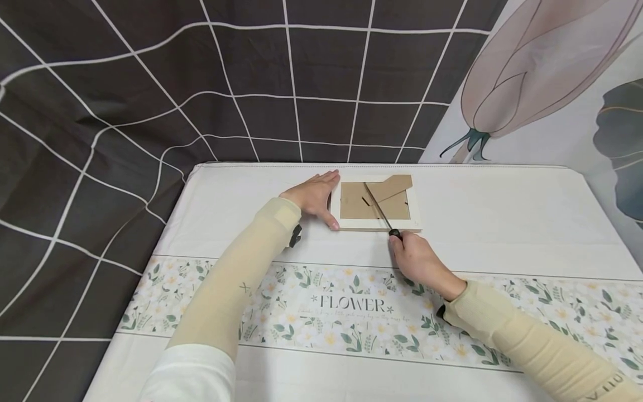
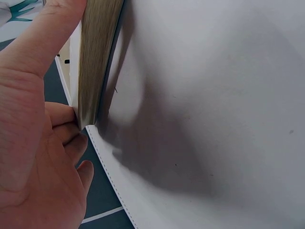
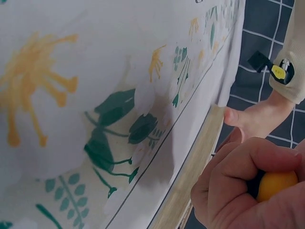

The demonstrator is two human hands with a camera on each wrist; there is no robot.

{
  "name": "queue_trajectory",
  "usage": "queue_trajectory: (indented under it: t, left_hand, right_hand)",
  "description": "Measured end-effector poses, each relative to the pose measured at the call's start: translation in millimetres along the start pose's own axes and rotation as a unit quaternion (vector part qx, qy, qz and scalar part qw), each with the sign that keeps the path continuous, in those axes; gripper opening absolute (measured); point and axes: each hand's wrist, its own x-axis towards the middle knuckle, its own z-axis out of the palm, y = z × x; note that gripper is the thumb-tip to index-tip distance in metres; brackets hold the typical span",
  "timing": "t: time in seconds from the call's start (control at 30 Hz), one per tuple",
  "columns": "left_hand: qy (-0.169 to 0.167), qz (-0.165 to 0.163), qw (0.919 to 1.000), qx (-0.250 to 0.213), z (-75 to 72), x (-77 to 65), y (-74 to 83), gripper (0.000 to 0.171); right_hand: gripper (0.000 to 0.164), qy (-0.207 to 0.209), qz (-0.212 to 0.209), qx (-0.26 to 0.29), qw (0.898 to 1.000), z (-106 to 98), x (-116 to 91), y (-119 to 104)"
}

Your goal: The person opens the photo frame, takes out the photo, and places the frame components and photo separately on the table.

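Note:
A white picture frame lies back side up near the table's far edge, its brown backing board and fold-out stand showing. My left hand holds the frame's left end, thumb at the near corner and fingers at the far one. In the left wrist view, the frame's wood-coloured side runs between thumb and fingers. My right hand grips a screwdriver whose thin shaft reaches over the backing. The tip is by a small dark tab; contact there is unclear. In the right wrist view, the handle's yellow end shows within the fist.
A white tablecloth covers the table, with a floral band across it. Behind hangs a dark cloth with white grid lines. A flower-printed curtain is at the right.

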Motion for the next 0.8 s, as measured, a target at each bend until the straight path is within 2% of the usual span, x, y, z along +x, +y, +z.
queue_trajectory:
  t: [0.8]
  left_hand:
    - [-0.003, -0.001, 1.0000, 0.008, -0.6, -0.4, 0.7, 0.142]
  right_hand:
    - [0.038, -0.001, -0.001, 0.015, 1.000, -0.8, 1.6, 1.8]
